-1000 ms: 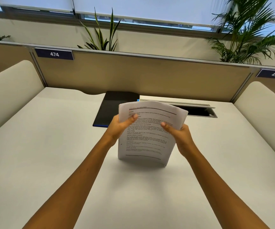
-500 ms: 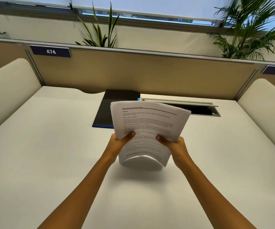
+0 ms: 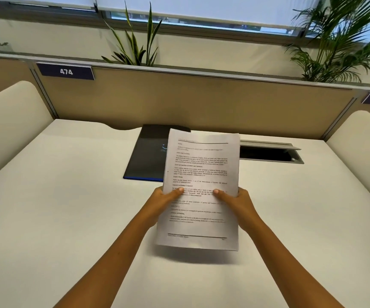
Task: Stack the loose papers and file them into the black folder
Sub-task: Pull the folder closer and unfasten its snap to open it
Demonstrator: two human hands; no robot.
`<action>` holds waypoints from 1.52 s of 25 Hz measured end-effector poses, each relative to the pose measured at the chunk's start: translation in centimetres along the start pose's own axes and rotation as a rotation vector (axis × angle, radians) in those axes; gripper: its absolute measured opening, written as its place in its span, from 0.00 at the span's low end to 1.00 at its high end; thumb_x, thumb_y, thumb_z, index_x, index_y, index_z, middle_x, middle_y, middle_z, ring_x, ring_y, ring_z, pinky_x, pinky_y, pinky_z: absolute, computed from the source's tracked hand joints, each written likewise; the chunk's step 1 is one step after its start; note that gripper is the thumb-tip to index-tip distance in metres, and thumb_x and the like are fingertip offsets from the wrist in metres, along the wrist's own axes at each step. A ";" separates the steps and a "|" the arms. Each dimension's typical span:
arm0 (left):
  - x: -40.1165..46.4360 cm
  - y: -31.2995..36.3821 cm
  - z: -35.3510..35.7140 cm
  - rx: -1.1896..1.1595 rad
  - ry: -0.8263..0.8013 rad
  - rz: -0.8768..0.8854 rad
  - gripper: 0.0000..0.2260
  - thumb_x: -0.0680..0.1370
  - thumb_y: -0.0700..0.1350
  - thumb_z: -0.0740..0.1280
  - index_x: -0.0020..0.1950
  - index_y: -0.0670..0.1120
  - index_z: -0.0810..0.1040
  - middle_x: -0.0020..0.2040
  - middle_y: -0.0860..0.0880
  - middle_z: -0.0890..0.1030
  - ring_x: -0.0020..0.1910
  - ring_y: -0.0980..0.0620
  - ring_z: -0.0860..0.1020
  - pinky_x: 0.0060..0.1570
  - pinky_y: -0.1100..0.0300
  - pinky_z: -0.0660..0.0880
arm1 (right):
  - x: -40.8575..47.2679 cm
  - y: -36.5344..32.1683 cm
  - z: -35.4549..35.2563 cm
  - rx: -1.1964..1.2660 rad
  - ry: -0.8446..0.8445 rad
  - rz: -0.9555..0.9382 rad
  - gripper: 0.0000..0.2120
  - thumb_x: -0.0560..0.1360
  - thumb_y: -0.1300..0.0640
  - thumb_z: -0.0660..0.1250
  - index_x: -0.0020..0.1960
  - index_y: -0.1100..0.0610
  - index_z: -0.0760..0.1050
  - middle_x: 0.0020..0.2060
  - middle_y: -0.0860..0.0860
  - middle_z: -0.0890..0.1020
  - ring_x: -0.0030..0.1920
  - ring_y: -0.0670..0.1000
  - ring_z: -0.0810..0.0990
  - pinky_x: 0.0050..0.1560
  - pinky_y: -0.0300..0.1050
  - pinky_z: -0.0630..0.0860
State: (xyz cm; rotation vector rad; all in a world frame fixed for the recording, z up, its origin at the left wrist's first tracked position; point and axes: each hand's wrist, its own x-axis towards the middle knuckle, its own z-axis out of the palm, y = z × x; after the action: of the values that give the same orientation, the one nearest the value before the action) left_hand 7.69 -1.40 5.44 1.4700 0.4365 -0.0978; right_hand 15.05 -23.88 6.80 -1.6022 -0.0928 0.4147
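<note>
I hold a squared-up stack of printed white papers (image 3: 201, 170) above the white desk, tilted toward me, its lower edge off the surface. My left hand (image 3: 165, 202) grips the stack's left edge with the thumb on the front page. On the right edge my right hand (image 3: 237, 201) grips the same way. The black folder (image 3: 148, 156) lies closed and flat on the desk behind the stack, with a blue strip along its near edge; the papers hide its right part.
An open cable tray (image 3: 270, 153) is sunk into the desk at the back right. A tan partition (image 3: 179, 101) with label 474 runs across the back. Cream side panels (image 3: 8, 121) flank the desk. Plants stand behind the partition.
The stack was curled with its lower edge resting on the desk; now it is flattened, lifted off the surface and held lower on its sides by both hands.
</note>
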 end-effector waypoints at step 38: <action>1.5 -6.3 -1.7 1.424 0.283 0.167 0.37 0.78 0.57 0.31 0.66 0.43 0.74 0.66 0.43 0.76 0.64 0.41 0.75 0.59 0.42 0.74 | -0.6 9.1 -8.9 0.019 0.394 0.137 0.15 0.70 0.50 0.73 0.54 0.54 0.76 0.46 0.52 0.84 0.44 0.57 0.84 0.45 0.51 0.80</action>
State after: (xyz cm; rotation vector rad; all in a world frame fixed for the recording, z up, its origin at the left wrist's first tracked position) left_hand 6.67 -0.16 -1.04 2.9394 0.4794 -0.0617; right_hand 15.56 -33.23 -1.82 -1.6484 0.3211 0.1976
